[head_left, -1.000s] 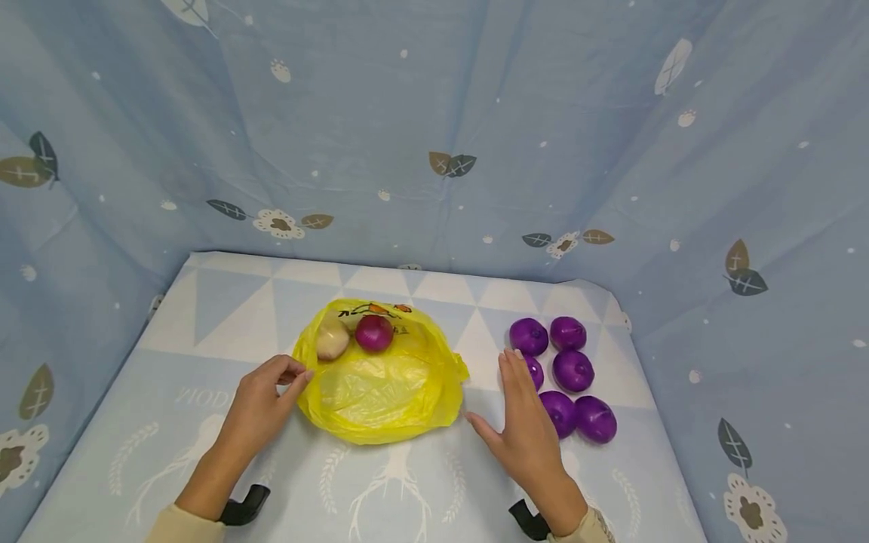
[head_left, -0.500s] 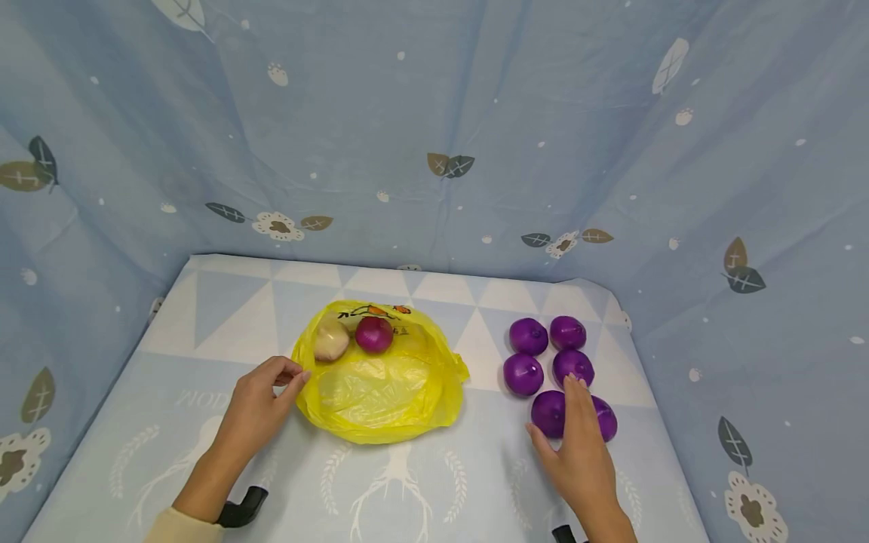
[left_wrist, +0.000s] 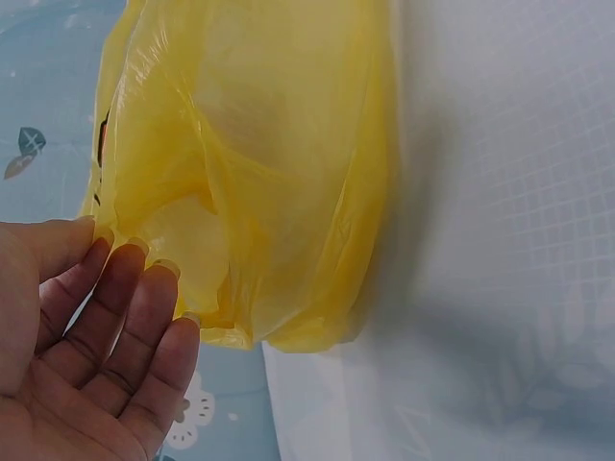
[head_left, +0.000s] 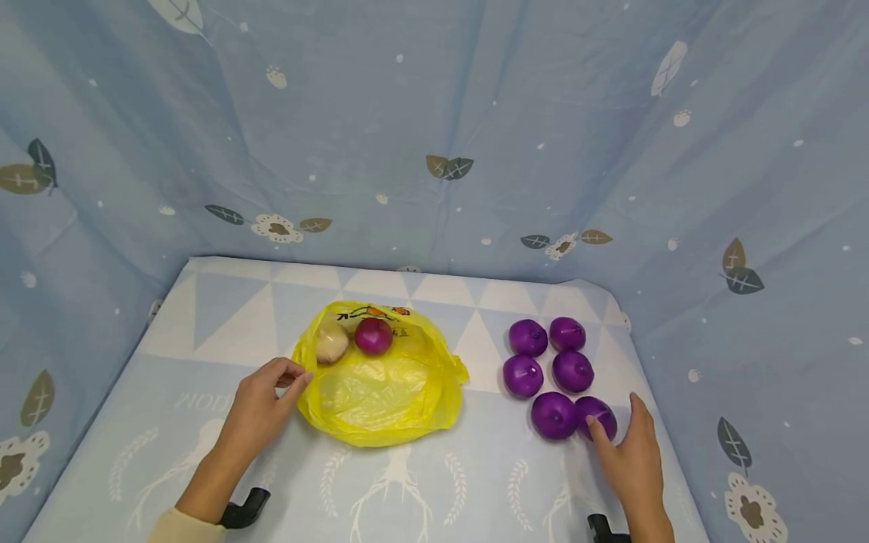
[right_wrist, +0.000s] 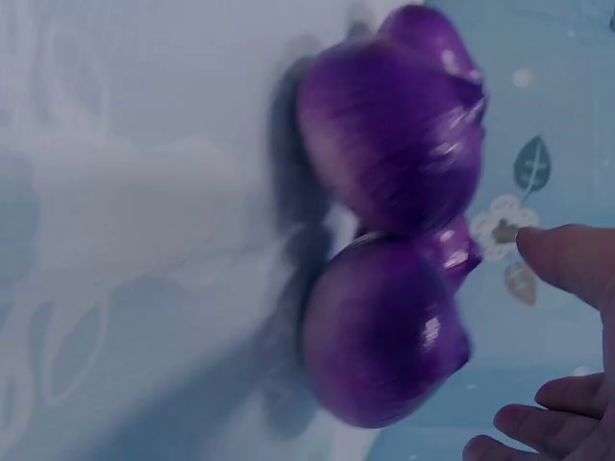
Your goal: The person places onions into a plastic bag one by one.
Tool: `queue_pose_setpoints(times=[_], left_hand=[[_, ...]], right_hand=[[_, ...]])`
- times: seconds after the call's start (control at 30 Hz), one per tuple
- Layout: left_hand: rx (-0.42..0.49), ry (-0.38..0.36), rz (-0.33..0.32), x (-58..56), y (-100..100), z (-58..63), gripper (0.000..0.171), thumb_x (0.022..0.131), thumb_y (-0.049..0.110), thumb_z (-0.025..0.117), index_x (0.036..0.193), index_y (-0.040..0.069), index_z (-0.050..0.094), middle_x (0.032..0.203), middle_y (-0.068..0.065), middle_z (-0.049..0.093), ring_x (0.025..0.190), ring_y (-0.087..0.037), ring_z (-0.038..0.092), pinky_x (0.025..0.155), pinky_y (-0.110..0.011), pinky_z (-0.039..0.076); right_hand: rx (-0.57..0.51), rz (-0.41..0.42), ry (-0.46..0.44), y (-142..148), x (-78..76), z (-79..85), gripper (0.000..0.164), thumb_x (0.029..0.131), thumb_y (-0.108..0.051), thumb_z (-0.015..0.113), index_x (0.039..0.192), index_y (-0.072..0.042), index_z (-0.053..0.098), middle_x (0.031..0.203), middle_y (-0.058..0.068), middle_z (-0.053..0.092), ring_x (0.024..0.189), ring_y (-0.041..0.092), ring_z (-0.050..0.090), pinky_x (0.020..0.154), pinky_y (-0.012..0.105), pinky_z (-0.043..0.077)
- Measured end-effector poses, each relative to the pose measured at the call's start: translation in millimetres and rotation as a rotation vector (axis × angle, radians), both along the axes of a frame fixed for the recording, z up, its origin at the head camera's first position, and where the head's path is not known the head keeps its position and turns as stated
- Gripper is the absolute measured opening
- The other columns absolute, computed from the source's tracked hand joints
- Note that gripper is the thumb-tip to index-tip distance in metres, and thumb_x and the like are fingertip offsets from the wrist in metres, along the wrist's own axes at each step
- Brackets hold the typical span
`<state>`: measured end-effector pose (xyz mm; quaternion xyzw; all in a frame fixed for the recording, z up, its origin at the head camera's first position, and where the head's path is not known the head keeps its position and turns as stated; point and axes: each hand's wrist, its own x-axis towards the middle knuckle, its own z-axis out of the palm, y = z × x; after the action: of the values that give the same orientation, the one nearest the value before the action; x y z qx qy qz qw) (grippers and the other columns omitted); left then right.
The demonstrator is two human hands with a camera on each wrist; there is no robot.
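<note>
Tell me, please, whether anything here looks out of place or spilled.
Only the pale bulb in the yellow bag looks odd: the bagged reddish onion and six loose purple onions are darker. Nothing appears spilled.

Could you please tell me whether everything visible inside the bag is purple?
No, a pale vegetable lies beside the purple onion in the bag.
</note>
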<state>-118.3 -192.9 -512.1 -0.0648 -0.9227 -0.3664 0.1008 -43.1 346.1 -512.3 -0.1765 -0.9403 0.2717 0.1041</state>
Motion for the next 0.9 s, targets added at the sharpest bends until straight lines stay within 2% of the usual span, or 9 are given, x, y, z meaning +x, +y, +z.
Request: queue_pose_setpoints(times=[0.17, 0.33, 0.53, 0.9], left_hand=[[-0.005, 0.003, 0.003, 0.5, -0.8, -1.5, 0.010, 0.096, 0.008, 0.078, 0.098, 0.008, 0.069, 0.093, -0.002, 0.068, 0.086, -0.022, 0.067, 0.073, -0.048, 0.056], [-0.009, -0.006, 0.006, 1.3, -1.5, -1.5, 0.009, 0.096, 0.008, 0.077, 0.098, 0.008, 0.069, 0.093, -0.002, 0.069, 0.086, -0.022, 0.067, 0.074, -0.047, 0.056], [-0.022, -0.008, 0.010, 1.1, -1.8, -1.3, 0.009, 0.096, 0.009, 0.077, 0.099, 0.008, 0.069, 0.094, -0.002, 0.069, 0.086, -0.022, 0.067, 0.072, -0.044, 0.055], [-0.023, -0.011, 0.006, 0.4, -1.2, 0.9, 0.009, 0.096, 0.009, 0.077, 0.099, 0.008, 0.069, 0.093, -0.003, 0.069, 0.086, -0.023, 0.067, 0.073, -0.045, 0.054]], right_hand=[[-0.053, -0.022, -0.026, 11.7, -2.2, -19.2, 0.090, 0.095, -0.028, 0.079, 0.156, 0.012, 0.028, 0.152, 0.041, 0.038, 0.139, 0.060, 0.038, 0.111, 0.068, 0.033], [-0.127, -0.038, -0.074, 16.5, -1.2, -30.6, 0.091, 0.096, -0.030, 0.078, 0.157, 0.013, 0.026, 0.150, 0.043, 0.038, 0.136, 0.060, 0.042, 0.109, 0.066, 0.038], [-0.169, -0.034, -0.103, 18.3, 0.6, -37.6, 0.096, 0.095, -0.032, 0.080, 0.158, 0.014, 0.023, 0.152, 0.042, 0.035, 0.138, 0.060, 0.039, 0.110, 0.065, 0.037], [-0.184, -0.030, -0.123, 19.3, 2.2, -46.3, 0.093, 0.095, -0.039, 0.079, 0.155, 0.014, 0.031, 0.151, 0.042, 0.039, 0.133, 0.059, 0.047, 0.107, 0.062, 0.043]])
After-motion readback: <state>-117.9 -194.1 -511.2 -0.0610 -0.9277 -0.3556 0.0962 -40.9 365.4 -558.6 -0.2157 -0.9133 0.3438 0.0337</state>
